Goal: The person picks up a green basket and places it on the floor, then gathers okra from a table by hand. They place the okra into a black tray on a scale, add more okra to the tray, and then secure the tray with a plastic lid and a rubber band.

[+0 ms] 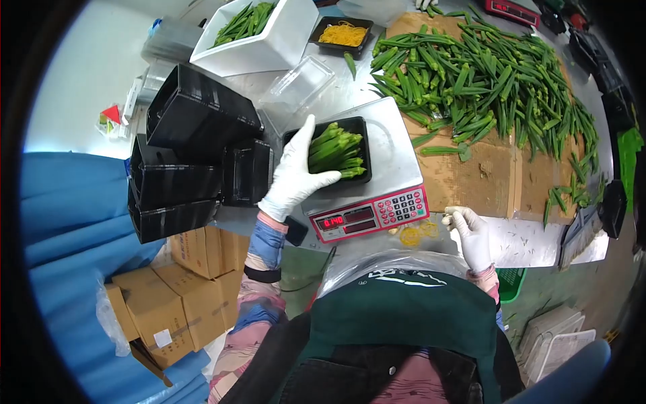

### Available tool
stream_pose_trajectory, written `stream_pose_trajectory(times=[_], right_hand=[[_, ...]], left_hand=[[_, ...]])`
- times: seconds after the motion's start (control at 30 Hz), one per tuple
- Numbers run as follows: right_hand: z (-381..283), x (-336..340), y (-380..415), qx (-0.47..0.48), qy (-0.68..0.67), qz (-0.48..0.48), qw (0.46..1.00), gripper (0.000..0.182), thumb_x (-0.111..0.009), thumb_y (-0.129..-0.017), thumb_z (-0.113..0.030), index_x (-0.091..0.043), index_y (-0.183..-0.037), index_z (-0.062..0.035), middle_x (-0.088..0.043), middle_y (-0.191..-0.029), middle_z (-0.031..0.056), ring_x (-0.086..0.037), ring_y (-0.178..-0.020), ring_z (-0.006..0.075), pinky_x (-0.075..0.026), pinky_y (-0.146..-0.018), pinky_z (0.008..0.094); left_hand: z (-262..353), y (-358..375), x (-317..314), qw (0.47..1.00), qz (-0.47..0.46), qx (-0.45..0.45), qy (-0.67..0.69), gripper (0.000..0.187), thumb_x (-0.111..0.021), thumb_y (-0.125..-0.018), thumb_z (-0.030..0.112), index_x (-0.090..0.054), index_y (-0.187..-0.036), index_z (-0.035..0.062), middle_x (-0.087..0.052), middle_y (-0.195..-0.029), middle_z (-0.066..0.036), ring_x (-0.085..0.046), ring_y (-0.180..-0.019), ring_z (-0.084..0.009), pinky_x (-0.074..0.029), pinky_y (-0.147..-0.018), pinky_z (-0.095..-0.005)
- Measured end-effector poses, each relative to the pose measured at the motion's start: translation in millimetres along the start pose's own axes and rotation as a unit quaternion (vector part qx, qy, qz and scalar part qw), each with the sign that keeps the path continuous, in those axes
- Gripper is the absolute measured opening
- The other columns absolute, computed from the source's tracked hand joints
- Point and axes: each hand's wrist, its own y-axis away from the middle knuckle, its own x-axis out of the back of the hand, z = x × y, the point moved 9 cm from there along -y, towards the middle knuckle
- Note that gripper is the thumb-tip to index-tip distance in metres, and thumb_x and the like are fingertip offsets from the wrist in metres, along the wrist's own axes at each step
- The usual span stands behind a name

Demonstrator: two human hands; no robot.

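My left hand [295, 172], in a white glove, is at the left side of a black tray [367, 151] of okra [335, 151]. Its fingers are stretched out along the tray's edge, with the thumb spread across the near end of the okra. Under the tray is a weighing scale [393, 135] with a red front panel and a lit display. My right hand [470, 236], also gloved, is at the table's near edge with its fingers curled together; I cannot see what they hold, if anything. Yellow rubber bands [410, 236] lie just left of it.
A large okra heap [484, 81] covers cardboard [471, 175] at the right. Stacked black trays [195, 108] stand at the left, near a clear plastic container [299, 84]. Farther back are a white foam box [282, 40] and a tray of yellow rubber bands [343, 34].
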Motion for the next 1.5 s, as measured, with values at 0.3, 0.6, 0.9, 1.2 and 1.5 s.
stream_pose_trajectory(times=[0.3,0.6,0.9,1.2,1.5], right_hand=[[-2.6,-29.9,-14.5,-0.027,0.07,-0.042,0.996,0.024,-0.056,-0.102,-0.016,-0.068,-0.113,0.0015,-0.071,-0.089,0.0032,-0.059,-0.075,0.0055,-0.045,-0.066,0.0203],[-93.2,-127.3,-82.7,0.242,0.308,-0.04,0.919,0.029,-0.066,-0.091,-0.015,-0.067,-0.119,-0.0062,-0.069,-0.104,0.0118,-0.066,-0.092,0.0249,-0.052,-0.082,0.0337],[-136.7,-248.8,-97.2,0.434,0.559,-0.039,0.706,0.059,-0.071,-0.083,-0.022,-0.053,-0.137,-0.0046,-0.054,-0.138,0.015,-0.049,-0.128,0.036,-0.038,-0.107,0.0441],[-81.5,-242.4,-77.5,0.416,0.459,-0.081,0.781,0.049,-0.07,-0.081,-0.008,-0.062,-0.129,-0.0124,-0.052,-0.14,0.0158,-0.05,-0.128,0.0338,-0.042,-0.106,0.044],[-81.5,-231.9,-95.2,0.39,0.436,-0.023,0.811,0.043,-0.07,-0.081,-0.009,-0.065,-0.123,-0.0128,-0.055,-0.137,0.0131,-0.053,-0.123,0.0328,-0.041,-0.103,0.0458]], left_hand=[[-62.8,63.9,106.5,0.968,0.228,0.082,0.069,0.06,-0.069,-0.091,0.01,-0.046,-0.146,0.006,-0.057,-0.137,-0.016,-0.055,-0.127,-0.0238,-0.041,-0.109,-0.0349],[-101.0,93.2,94.0,0.948,0.238,0.105,0.184,0.048,-0.063,-0.095,0.008,-0.051,-0.141,0.0023,-0.059,-0.134,-0.015,-0.057,-0.124,-0.0221,-0.042,-0.108,-0.0333],[-85.1,40.1,40.4,0.975,0.213,0.046,0.044,0.032,-0.07,-0.091,0.017,-0.069,-0.121,0.0073,-0.071,-0.106,-0.01,-0.067,-0.091,-0.0177,-0.053,-0.083,-0.0298],[-60.6,9.8,6.8,0.984,0.153,-0.023,-0.085,0.02,-0.07,-0.087,0.031,-0.077,-0.094,0.0136,-0.068,-0.079,-0.008,-0.064,-0.081,-0.0272,-0.05,-0.074,-0.0384],[-129.1,60.8,88.2,0.881,0.451,0.09,0.112,0.018,-0.058,-0.099,0.014,-0.069,-0.089,0.0033,-0.067,-0.083,-0.003,-0.057,-0.075,-0.0111,-0.047,-0.07,-0.0273]])
